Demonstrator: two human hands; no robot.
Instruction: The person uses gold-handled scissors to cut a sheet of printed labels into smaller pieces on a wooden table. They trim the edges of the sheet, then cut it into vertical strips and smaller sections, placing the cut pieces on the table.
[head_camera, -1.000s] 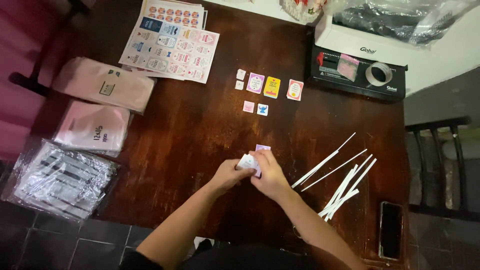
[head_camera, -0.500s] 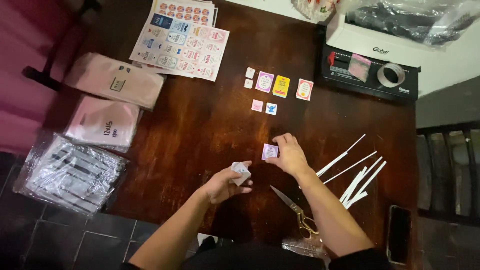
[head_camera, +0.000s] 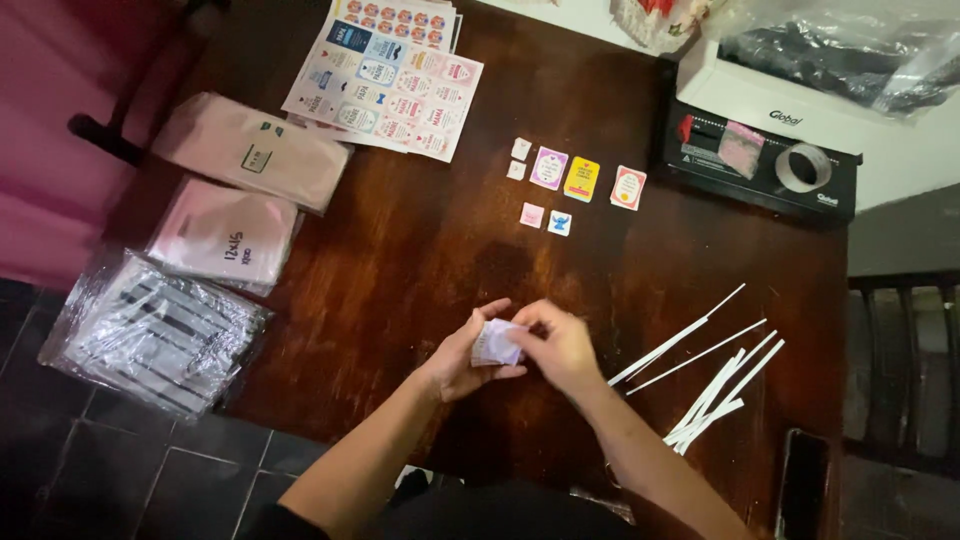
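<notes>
Both hands meet over the near middle of the dark wooden table (head_camera: 400, 270): the left hand (head_camera: 462, 358) cradles a small stack of pale stickers (head_camera: 494, 343), fingers curled under it, while the right hand (head_camera: 562, 345) pinches its top edge. At the far right, a black tape dispenser (head_camera: 760, 165) holds a grey roll (head_camera: 803, 167). White paper strips (head_camera: 712, 385) lie just right of the hands.

Bare wood betw. small stickers (head_camera: 575, 183) & hands; white strips (head_camera: 715, 375) crowd rt side.
</notes>
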